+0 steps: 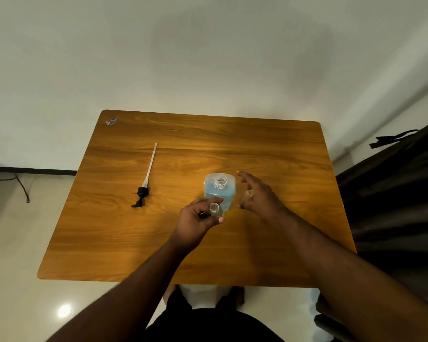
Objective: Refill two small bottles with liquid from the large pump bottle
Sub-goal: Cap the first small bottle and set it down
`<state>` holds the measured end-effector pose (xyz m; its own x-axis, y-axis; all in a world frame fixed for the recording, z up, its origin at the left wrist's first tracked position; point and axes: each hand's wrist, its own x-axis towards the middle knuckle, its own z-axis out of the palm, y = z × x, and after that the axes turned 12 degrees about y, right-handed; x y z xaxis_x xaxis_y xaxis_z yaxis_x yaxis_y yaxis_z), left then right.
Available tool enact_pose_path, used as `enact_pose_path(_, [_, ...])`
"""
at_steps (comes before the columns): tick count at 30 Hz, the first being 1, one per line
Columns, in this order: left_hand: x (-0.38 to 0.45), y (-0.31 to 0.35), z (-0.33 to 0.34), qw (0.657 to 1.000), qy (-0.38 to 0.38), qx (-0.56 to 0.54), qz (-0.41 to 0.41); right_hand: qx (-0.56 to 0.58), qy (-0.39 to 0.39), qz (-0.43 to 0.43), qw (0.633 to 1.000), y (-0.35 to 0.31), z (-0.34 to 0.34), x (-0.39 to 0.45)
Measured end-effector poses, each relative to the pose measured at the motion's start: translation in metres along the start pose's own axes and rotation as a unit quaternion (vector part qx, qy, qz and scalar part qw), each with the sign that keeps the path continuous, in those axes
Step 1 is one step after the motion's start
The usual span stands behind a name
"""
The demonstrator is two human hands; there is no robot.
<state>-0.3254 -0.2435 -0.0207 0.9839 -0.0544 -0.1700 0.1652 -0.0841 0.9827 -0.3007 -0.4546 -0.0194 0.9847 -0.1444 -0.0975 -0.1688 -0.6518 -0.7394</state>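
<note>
A large clear bottle [219, 191] of blue liquid stands upright near the middle of the wooden table [114, 243], its neck open and the pump off. My left hand [198, 219] holds a small clear bottle [215, 209], mouth up, just in front of the large one. A second small clear bottle [248, 195] stands right of the large bottle, partly behind my right hand [258, 193]. That hand hovers with fingers spread beside both bottles, touching neither that I can see.
The black pump head with its long white tube [146, 180] lies on the table's left part. A small sticker [111, 121] marks the far left corner. Dark fabric [395, 188] hangs along the right edge. A white wall rises behind the table.
</note>
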Motion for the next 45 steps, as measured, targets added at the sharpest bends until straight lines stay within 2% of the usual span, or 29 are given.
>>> enact_pose_path(3, [-0.002,-0.006,0.016,1.0,-0.016,0.002,-0.012,-0.022,0.076,0.028,0.996,0.027,-0.016,-0.009])
enact_pose_path(5, [-0.004,-0.008,0.028,1.0,-0.021,0.001,-0.016,-0.028,0.09,0.068,0.993,0.048,-0.023,-0.016])
enact_pose_path(7, [-0.004,-0.012,0.041,0.999,-0.026,-0.002,-0.027,-0.054,0.072,0.097,0.991,0.069,-0.027,-0.021])
enact_pose_path(11, [-0.003,-0.018,0.062,0.999,-0.041,0.003,-0.034,-0.134,0.002,0.103,0.986,0.094,-0.02,-0.027])
enact_pose_path(15, [-0.002,-0.017,0.075,0.998,-0.047,0.048,0.007,-0.181,-0.06,0.088,0.978,0.105,-0.002,-0.032])
enact_pose_path(20, [-0.003,-0.014,0.079,0.996,-0.051,0.07,0.0,-0.227,-0.071,0.05,0.97,0.108,0.012,-0.039])
enact_pose_path(22, [-0.004,-0.011,0.08,0.996,-0.054,0.072,-0.006,-0.188,-0.033,0.071,0.979,0.103,0.012,-0.042])
enact_pose_path(24, [-0.004,-0.007,0.079,0.996,-0.058,0.067,-0.007,-0.088,0.05,0.158,0.982,0.089,0.003,-0.042])
enact_pose_path(26, [-0.004,-0.001,0.076,0.997,-0.054,0.054,-0.006,0.086,0.122,0.264,0.953,0.067,-0.016,-0.042])
enact_pose_path(28, [-0.006,0.011,0.073,0.998,-0.049,0.023,-0.026,0.261,0.128,0.292,0.911,0.04,-0.04,-0.045])
enact_pose_path(30, [-0.008,0.023,0.068,0.998,-0.05,-0.007,-0.031,0.367,0.095,0.248,0.891,0.01,-0.065,-0.051])
enact_pose_path(31, [-0.009,0.028,0.065,0.998,-0.049,-0.011,-0.022,0.386,0.089,0.213,0.893,-0.007,-0.078,-0.056])
enact_pose_path(36, [-0.012,0.05,0.048,0.999,-0.046,-0.015,0.013,0.365,0.103,0.063,0.923,-0.07,-0.11,-0.075])
enact_pose_path(39, [-0.016,0.064,0.04,0.998,-0.051,-0.026,0.034,0.311,0.064,-0.018,0.948,-0.084,-0.113,-0.077])
enact_pose_path(42, [-0.017,0.074,0.033,0.997,-0.059,-0.029,0.037,0.189,0.049,-0.097,0.976,-0.094,-0.116,-0.076])
enact_pose_path(45, [-0.016,0.083,0.027,0.995,-0.075,-0.008,0.067,0.051,0.036,-0.236,0.97,-0.103,-0.122,-0.068])
